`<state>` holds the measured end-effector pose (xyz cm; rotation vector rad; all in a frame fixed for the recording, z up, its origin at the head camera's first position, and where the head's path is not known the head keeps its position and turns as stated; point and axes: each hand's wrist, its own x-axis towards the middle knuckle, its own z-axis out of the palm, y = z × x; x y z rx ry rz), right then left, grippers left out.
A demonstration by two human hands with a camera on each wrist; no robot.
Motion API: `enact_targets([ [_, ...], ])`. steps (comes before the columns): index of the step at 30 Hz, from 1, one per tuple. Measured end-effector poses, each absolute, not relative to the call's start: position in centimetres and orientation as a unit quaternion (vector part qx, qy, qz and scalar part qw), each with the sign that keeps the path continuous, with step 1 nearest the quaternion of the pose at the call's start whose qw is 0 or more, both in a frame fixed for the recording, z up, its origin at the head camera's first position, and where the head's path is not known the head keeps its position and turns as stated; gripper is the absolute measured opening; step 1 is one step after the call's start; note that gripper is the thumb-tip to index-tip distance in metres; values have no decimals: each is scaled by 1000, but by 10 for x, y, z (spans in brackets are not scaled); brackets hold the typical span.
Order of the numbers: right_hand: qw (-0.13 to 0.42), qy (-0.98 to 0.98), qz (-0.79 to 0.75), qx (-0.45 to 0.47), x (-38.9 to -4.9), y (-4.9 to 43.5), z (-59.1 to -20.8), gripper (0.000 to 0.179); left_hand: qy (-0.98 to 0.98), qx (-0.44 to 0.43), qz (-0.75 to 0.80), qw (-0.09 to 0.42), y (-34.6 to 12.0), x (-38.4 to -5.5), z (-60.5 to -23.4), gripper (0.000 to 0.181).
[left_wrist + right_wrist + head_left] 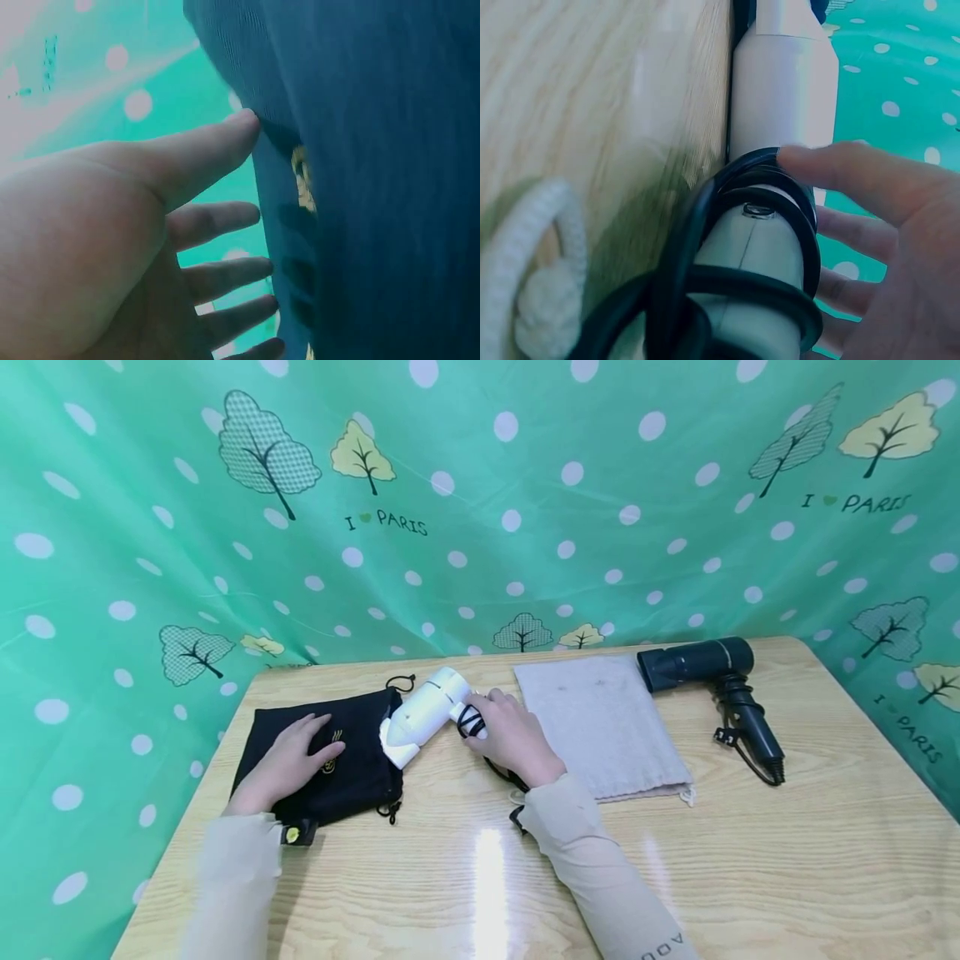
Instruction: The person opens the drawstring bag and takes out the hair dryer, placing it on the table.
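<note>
A white hair dryer [426,712] lies in the middle left of the table, its nozzle against the mouth end of a black drawstring bag [363,781]. My right hand [513,735] holds the dryer's handle, round which a black cord [676,255] is wound. In the right wrist view the thumb presses on the cord loops and the other fingers go behind the handle. Over the black bag, my left hand [288,767] is spread, thumb apart from the fingers. The left wrist view shows its fingertips at the cloth, near a yellow print [303,180].
Right of my right hand lies a flat grey drawstring bag [600,727]. A black hair dryer [705,662] with its cord wrapped round the handle lies at the back right. Behind the wooden table [787,877] hangs a green dotted cloth [480,468].
</note>
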<state>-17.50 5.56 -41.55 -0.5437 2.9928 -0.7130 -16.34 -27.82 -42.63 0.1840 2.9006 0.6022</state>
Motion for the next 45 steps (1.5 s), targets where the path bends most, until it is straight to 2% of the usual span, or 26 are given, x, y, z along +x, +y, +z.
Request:
enact_targets([
  [12,2,956,-234,-176,-177,57,-419,51,974,58,182,121,-262,-165,-438,73],
  [37,-12,955,-249,-162,-176,58,-416,53,970,86,206,98,-277,-166,-439,72],
  [45,-13,955,-256,-146,-177,57,-419,55,967,88,214,109,-280,-166,-439,73],
])
